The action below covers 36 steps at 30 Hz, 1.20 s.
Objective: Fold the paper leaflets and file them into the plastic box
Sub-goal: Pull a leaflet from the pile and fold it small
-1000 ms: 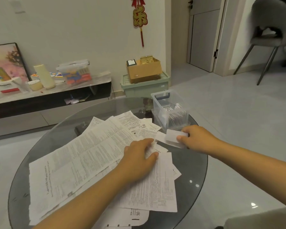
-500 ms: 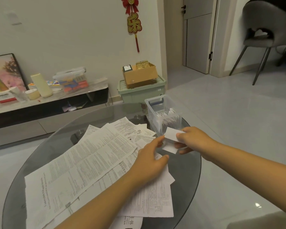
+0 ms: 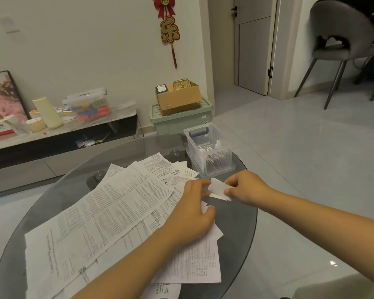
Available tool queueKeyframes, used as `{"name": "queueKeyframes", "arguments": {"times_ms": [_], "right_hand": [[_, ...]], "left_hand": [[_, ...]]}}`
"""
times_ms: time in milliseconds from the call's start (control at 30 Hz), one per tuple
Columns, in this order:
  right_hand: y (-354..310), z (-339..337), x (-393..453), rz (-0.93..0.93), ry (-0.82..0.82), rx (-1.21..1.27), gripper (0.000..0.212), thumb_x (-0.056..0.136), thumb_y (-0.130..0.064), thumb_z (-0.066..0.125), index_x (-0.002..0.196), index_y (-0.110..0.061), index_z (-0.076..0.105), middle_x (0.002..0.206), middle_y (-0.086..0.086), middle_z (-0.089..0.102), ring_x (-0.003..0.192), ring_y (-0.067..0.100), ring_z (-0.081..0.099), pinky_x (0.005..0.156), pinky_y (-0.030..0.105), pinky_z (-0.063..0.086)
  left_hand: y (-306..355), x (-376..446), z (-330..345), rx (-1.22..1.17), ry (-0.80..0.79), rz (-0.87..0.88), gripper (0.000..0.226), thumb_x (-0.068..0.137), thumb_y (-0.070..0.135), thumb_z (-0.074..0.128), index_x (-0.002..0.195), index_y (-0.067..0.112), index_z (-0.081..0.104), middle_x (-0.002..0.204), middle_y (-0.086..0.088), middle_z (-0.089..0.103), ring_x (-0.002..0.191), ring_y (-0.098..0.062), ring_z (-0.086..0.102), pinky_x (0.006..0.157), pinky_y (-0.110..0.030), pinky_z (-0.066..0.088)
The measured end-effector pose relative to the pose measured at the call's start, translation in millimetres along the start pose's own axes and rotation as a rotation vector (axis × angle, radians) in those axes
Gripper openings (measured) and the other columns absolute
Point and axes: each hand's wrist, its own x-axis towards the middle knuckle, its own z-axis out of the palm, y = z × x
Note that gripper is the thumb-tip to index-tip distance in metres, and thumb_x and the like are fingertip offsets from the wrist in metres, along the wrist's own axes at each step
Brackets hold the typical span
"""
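A small folded leaflet is pinched at its right end by the curled fingers of the right hand and at its left end by the fingertips of the left hand, just above the glass table. Unfolded leaflets are spread under the left forearm. The plastic box, holding upright folded leaflets, stands just beyond both hands.

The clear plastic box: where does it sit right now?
In the head view, the plastic box stands at the glass table's far right edge, just beyond the right hand, with folded leaflets upright inside.
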Motion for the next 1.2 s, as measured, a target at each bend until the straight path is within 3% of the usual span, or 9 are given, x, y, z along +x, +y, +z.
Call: {"name": "queueKeyframes", "arguments": {"times_ms": [167, 233, 300, 400, 600, 833, 1000, 1200], "right_hand": [[1, 3, 5, -0.054, -0.031, -0.078, 0.032, 0.095, -0.016, 0.050, 0.124, -0.024, 0.062, 0.118, 0.002, 0.066, 0.094, 0.015, 0.057, 0.070, 0.020, 0.042], [2, 9, 6, -0.070, -0.009, -0.153, 0.037, 0.095, -0.018, 0.050, 0.131, -0.023, 0.055, 0.133, 0.004, 0.056, 0.116, 0.020, 0.054, 0.089, 0.024, 0.042], [4, 15, 4, -0.112, 0.062, -0.290, 0.040, 0.096, -0.023, 0.049, 0.136, -0.027, 0.049, 0.139, 0.004, 0.045, 0.126, 0.023, 0.044, 0.098, 0.029, 0.038], [1, 15, -3, -0.282, 0.205, -0.484, 0.035, 0.095, -0.026, 0.050, 0.129, -0.032, 0.055, 0.121, -0.001, 0.047, 0.117, 0.019, 0.038, 0.086, 0.025, 0.034], [-3, 20, -12, -0.365, 0.119, -0.603, 0.030, 0.098, -0.027, 0.043, 0.121, -0.023, 0.063, 0.109, 0.001, 0.054, 0.106, 0.020, 0.044, 0.074, 0.025, 0.028], [8, 20, -24, -0.472, 0.126, -0.665, 0.040, 0.101, -0.032, 0.027, 0.129, -0.022, 0.055, 0.116, -0.005, 0.052, 0.101, 0.017, 0.042, 0.081, 0.027, 0.031], [18, 18, -23, -0.531, 0.109, -0.667, 0.041, 0.101, -0.032, 0.026, 0.135, -0.026, 0.048, 0.122, -0.006, 0.048, 0.103, 0.017, 0.041, 0.085, 0.026, 0.034], [21, 17, -21, -0.571, 0.148, -0.654, 0.041, 0.101, -0.031, 0.030, 0.138, -0.025, 0.045, 0.128, -0.005, 0.047, 0.110, 0.018, 0.041, 0.089, 0.026, 0.033]], "left_hand": [[-3, 0, -1, 0.191, -0.078, 0.028, 0.052, 0.089, 0.030, 0.052, 0.138, 0.019, 0.039, 0.140, 0.010, 0.023, 0.128, -0.006, 0.032, 0.108, -0.023, 0.030], [-2, 0, -3, 0.330, -0.128, 0.072, 0.058, 0.086, 0.040, 0.044, 0.139, 0.018, 0.041, 0.145, 0.008, 0.028, 0.133, -0.008, 0.024, 0.113, -0.026, 0.023], [1, 1, -6, 0.482, -0.162, 0.104, 0.064, 0.082, 0.046, 0.035, 0.140, 0.019, 0.041, 0.146, 0.007, 0.035, 0.134, -0.009, 0.023, 0.113, -0.029, 0.018], [3, 1, -7, 0.598, -0.183, 0.099, 0.065, 0.085, 0.055, 0.030, 0.140, 0.022, 0.041, 0.148, 0.009, 0.034, 0.136, -0.009, 0.021, 0.109, -0.031, 0.014], [5, 1, -6, 0.624, -0.187, 0.051, 0.054, 0.096, 0.053, 0.035, 0.144, 0.029, 0.036, 0.150, 0.012, 0.031, 0.139, -0.008, 0.015, 0.111, -0.037, 0.007], [4, 0, -9, 0.620, -0.196, 0.048, 0.054, 0.097, 0.051, 0.033, 0.146, 0.029, 0.032, 0.154, 0.015, 0.025, 0.143, -0.006, 0.010, 0.112, -0.038, 0.003], [-7, 4, -17, 0.451, -0.262, -0.042, 0.045, 0.099, 0.047, 0.028, 0.142, 0.038, 0.037, 0.151, 0.025, 0.025, 0.144, -0.004, 0.007, 0.111, -0.039, -0.001], [0, 0, -9, 0.387, -0.212, -0.064, 0.048, 0.099, 0.048, 0.030, 0.144, 0.033, 0.037, 0.153, 0.020, 0.022, 0.144, -0.002, 0.003, 0.115, -0.045, -0.011]]}}
